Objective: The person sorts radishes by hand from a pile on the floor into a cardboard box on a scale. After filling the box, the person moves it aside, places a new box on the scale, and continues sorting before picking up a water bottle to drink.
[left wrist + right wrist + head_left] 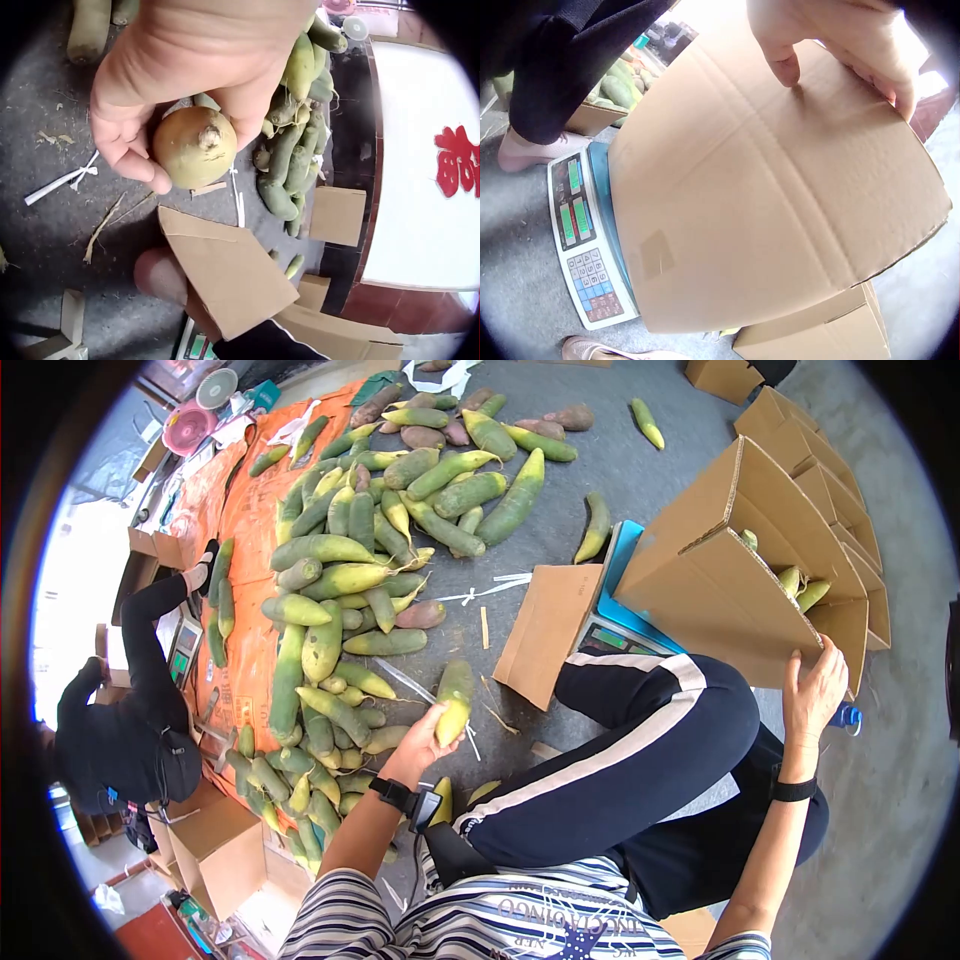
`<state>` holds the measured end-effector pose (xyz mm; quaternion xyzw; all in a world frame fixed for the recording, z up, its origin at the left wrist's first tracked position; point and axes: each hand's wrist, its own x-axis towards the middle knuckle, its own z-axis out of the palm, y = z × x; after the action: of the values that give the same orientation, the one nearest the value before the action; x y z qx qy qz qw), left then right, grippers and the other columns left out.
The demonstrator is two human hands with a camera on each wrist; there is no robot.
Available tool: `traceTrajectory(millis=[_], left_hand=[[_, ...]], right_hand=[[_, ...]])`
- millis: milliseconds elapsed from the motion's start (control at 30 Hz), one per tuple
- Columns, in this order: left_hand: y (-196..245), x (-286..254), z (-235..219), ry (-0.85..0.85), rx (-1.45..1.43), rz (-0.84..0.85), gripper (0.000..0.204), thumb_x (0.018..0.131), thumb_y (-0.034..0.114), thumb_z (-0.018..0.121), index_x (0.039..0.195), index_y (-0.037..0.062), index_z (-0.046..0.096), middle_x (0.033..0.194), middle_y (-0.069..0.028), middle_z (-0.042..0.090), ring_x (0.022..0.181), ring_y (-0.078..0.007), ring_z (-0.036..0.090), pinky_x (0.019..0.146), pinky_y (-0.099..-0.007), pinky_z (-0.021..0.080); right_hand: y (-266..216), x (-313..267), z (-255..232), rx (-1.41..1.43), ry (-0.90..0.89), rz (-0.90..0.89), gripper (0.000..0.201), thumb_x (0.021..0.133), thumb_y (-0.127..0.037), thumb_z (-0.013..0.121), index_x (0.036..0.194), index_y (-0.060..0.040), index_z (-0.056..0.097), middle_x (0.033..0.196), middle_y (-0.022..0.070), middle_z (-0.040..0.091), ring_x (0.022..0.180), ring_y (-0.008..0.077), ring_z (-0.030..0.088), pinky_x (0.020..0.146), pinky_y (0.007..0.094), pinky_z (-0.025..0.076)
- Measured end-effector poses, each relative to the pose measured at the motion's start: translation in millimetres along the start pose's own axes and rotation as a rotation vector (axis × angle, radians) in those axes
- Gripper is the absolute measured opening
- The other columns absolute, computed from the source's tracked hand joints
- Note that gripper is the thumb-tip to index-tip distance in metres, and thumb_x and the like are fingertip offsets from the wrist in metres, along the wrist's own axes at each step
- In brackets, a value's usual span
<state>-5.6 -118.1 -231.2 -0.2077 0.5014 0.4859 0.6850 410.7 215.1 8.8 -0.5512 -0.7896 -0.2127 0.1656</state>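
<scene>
In the head view my left hand (425,740) holds a green radish (455,700) with a pale yellow end, beside the big radish pile (350,560). The left wrist view shows my left hand (195,67) with thumb and fingers round the radish's blunt end (195,148). My right hand (815,690) grips the near edge of a tall open cardboard box (690,550), which has a few radishes (812,595) inside. In the right wrist view the thumb of my right hand (840,45) lies on the outer face of the box (720,172), fingers over its rim.
The box stands on a scale (592,240) with lit displays. More boxes (810,460) line up behind it. A cardboard flap (545,625) is beside the scale. White ties (480,595) lie on the floor. At the left another person (130,730) sits by an orange sheet (235,530).
</scene>
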Motion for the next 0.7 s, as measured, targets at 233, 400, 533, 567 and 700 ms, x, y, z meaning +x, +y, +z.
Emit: traceTrajectory(millis=[233, 400, 533, 567, 700], left_hand=[[11, -55, 57, -0.06, 0.42, 0.328, 0.042, 0.091, 0.037, 0.062, 0.112, 0.0008, 0.058, 0.094, -0.0095, 0.066, 0.08, -0.0186, 0.066, 0.071, -0.0312, 0.055], [39, -119, 141, -0.331, 0.697, 0.596, 0.048, 0.087, 0.029, 0.066, 0.121, -0.0037, 0.055, 0.104, -0.008, 0.064, 0.09, -0.013, 0.062, 0.081, -0.0252, 0.05], [49, -156, 242, -0.693, 0.656, 0.539, 0.067, 0.081, 0.037, 0.07, 0.128, -0.0053, 0.049, 0.113, -0.0127, 0.062, 0.1, -0.0176, 0.063, 0.087, -0.0298, 0.051], [47, -158, 265, -0.771, 0.621, 0.496, 0.069, 0.081, 0.037, 0.07, 0.129, -0.0058, 0.047, 0.115, -0.0142, 0.061, 0.101, -0.019, 0.063, 0.087, -0.0316, 0.052], [27, -159, 373, -0.991, 0.462, 0.406, 0.058, 0.095, 0.039, 0.056, 0.129, -0.0066, 0.046, 0.114, -0.0199, 0.061, 0.095, -0.026, 0.065, 0.082, -0.0368, 0.056]], right_hand=[[2, -3, -2, 0.016, 0.054, -0.03, 0.04, 0.081, -0.017, 0.063, 0.117, -0.0022, 0.054, 0.105, 0.0159, 0.058, 0.102, 0.0339, 0.053, 0.095, 0.0434, 0.04], [-2, -4, -8, -0.005, 0.07, -0.036, 0.041, 0.075, -0.016, 0.066, 0.112, -0.0031, 0.055, 0.1, 0.0141, 0.057, 0.096, 0.032, 0.053, 0.094, 0.0442, 0.04], [0, -6, -8, 0.068, 0.053, 0.004, 0.045, 0.075, -0.018, 0.068, 0.114, -0.0019, 0.053, 0.102, 0.0148, 0.056, 0.102, 0.0321, 0.052, 0.101, 0.0466, 0.037], [0, -7, -8, 0.076, 0.063, 0.014, 0.044, 0.076, -0.018, 0.068, 0.114, -0.0016, 0.053, 0.103, 0.0148, 0.056, 0.104, 0.032, 0.052, 0.103, 0.0469, 0.036], [-3, -7, -11, 0.113, 0.071, 0.035, 0.043, 0.077, -0.017, 0.067, 0.114, -0.0012, 0.053, 0.104, 0.0148, 0.056, 0.106, 0.0314, 0.051, 0.106, 0.0475, 0.034]])
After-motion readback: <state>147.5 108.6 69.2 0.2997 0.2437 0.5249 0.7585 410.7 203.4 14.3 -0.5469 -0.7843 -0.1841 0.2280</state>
